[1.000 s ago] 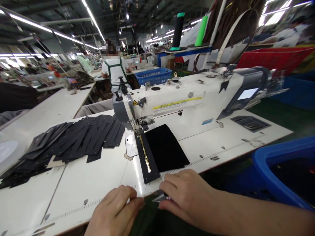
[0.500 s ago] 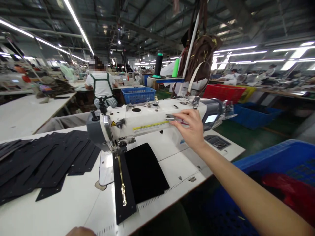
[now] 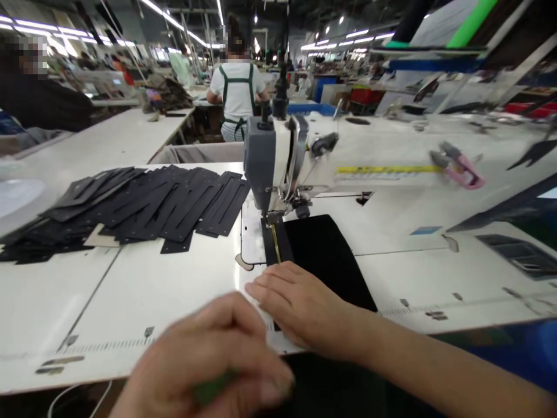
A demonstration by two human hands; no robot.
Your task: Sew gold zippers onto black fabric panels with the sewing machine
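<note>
My right hand [image 3: 300, 305] lies with fingers stretched out over the near end of a black strip with a gold zipper [image 3: 275, 241]. It hides the zipper's lower part and pull. The strip's far end sits under the presser foot of a white sewing machine [image 3: 391, 145], with black fabric [image 3: 328, 252] beside it on the right. My left hand [image 3: 209, 354], smeared by motion, is curled in front of the table's near edge; its grip is unclear. Pink-handled thread snips [image 3: 461, 165] rest against the machine's arm, apart from both hands.
Slotted black pieces [image 3: 148, 203] lie heaped on the white table [image 3: 174, 284] at left. A thread stand [image 3: 435, 62] with black and green cones rises behind the machine. One person [image 3: 237, 87] faces away beyond it; another person [image 3: 43, 98] is at far left.
My right hand has let go of the snips on the machine arm and come down to the zipper strip. My left hand has risen into view. The view has swung right and closer.
</note>
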